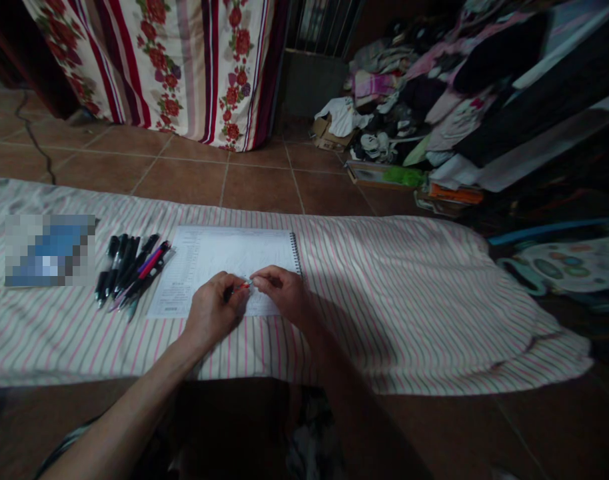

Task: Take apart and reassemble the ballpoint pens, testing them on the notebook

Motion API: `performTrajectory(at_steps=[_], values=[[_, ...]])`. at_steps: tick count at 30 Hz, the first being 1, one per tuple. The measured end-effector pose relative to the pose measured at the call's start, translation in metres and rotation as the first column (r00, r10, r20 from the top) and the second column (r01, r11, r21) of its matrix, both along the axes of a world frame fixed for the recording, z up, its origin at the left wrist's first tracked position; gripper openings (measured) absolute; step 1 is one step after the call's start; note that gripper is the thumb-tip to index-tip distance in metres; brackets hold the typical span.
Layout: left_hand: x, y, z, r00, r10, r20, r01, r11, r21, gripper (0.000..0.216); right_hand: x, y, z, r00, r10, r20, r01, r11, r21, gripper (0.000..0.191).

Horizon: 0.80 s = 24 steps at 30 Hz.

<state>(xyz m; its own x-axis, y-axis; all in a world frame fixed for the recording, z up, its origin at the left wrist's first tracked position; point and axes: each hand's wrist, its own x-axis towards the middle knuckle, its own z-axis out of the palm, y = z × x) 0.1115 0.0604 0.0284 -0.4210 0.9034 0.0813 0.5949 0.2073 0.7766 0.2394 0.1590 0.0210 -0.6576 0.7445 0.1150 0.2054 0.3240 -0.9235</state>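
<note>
Two hands work close together: left hand [212, 312], right hand [282, 291]. Between them lies a small pen [242, 285], dark in the body with a red band and a pale tip; its exact make is too small to tell. Left fingers curl narrowly around the body. Right finger and thumb are pinched narrow on the tip end. Both hands hover just over the lower edge of a spiral notebook [219, 265], which lies open beneath the fingers, printed with a form or table. Just left of the left fingers lies a bunch of pens [133, 272], side by side. Farther left of them is a blurred blue object [49, 250]. A striped bedsheet [384, 300] lies under all of these, and a tiled floor [184, 180] lies beyond the fingers. Judgement: small parts like this handle best with a firm hold close to the tip and both wrists low.
</note>
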Motion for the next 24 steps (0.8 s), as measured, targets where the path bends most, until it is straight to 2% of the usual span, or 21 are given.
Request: performTrajectory(at_steps=[5,8,11,13,15,17,21,24], values=[[0.0045,-0.0005,0.0003,0.994,-0.025,-0.104,0.026,1.0,0.012,0.013,-0.0039,-0.0044,-0.0017,0.977,-0.125,0.171,0.079,0.965,0.251,0.029],[0.0057,0.0001,0.0006,0.993,-0.029,-0.118,0.031,0.999,0.019,0.013,-0.0056,-0.0063,-0.0047,0.965,-0.18,0.189,0.11,0.938,0.329,0.036],[0.005,0.0012,0.0005,0.996,-0.007,-0.086,0.009,1.0,0.018,0.013,-0.0046,-0.0067,-0.0047,0.978,-0.143,0.149,0.094,0.951,0.295,0.033],[0.0038,0.0019,-0.0004,0.999,0.012,-0.051,-0.011,1.0,0.011,0.013,-0.0031,-0.0059,-0.0037,0.992,-0.1,0.073,0.084,0.978,0.19,0.026],[0.0024,0.0022,-0.0016,0.999,0.028,-0.017,-0.028,1.0,0.003,0.014,-0.0017,-0.0048,-0.003,0.999,-0.045,-0.018,0.046,0.997,0.066,0.027],[0.0012,0.0022,-0.0025,0.999,0.033,0.008,-0.033,0.999,0.004,0.016,-0.0007,-0.0037,-0.0028,0.998,0.003,-0.065,-0.002,1.0,0.012,0.027],[0.0005,0.0016,-0.001,1.0,0.031,0.001,-0.031,0.999,-0.015,0.019,-0.0006,-0.0035,-0.0022,0.999,-0.002,-0.036,0.004,0.999,0.052,0.016],[0.0018,0.0009,0.0012,0.999,0.02,-0.041,-0.021,1.0,-0.014,0.018,-0.0012,-0.0048,-0.0011,0.999,-0.025,0.044,0.02,0.995,0.093,0.014]])
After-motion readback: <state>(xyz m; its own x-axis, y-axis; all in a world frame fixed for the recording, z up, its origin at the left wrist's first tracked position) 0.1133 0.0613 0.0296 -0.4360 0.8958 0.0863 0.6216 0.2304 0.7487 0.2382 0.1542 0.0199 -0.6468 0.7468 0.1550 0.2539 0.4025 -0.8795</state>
